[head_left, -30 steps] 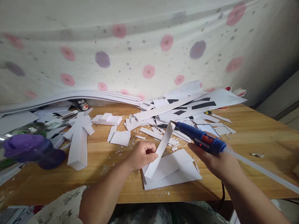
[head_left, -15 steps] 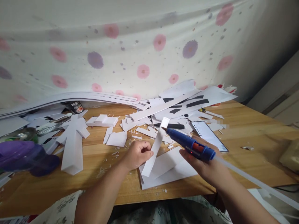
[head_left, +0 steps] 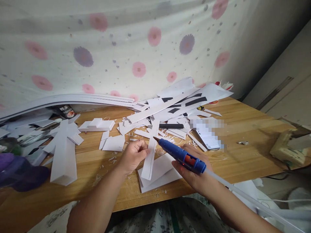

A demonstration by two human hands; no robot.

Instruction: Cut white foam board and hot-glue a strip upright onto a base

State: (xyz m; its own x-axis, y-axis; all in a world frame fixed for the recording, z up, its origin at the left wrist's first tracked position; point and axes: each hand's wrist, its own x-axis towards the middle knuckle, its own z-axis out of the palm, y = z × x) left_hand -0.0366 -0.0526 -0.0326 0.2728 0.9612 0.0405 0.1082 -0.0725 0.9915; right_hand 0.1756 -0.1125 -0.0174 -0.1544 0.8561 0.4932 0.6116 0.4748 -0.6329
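- My left hand [head_left: 134, 155] is curled, thumb and fingertips pinching the long edge of a white foam-board strip [head_left: 150, 154], which stands tilted with its lower end resting on the flat white sheets [head_left: 167, 174] in front of me.
- My right hand [head_left: 194, 171] is wrapped tight around a blue glue gun [head_left: 181, 154] — red trigger under my fingers, a pale glue stick [head_left: 233, 187] trailing out of the back toward my right.
- The gun's nozzle sits right at the strip's upper part, near its right edge; I cannot tell whether it actually touches.
- A thin dark line runs down the strip's face.
- Just past the strip lie cut scraps and shavings, a black pen [head_left: 171, 126] and a blurred-out phone [head_left: 207, 132] on the wooden table [head_left: 243, 155].
- Further left — a small white foam block [head_left: 97, 124] and a larger cross-shaped foam piece [head_left: 63, 149].
- Behind them, long foam sheets [head_left: 73, 98] lean along a flowered cloth [head_left: 121, 48], and white boards with black cut-outs [head_left: 189, 100] are heaped beside them.
- At the far left edge is something purple [head_left: 17, 171], blurred.
- At the far right, a power strip [head_left: 284, 150] sits on the table's edge.
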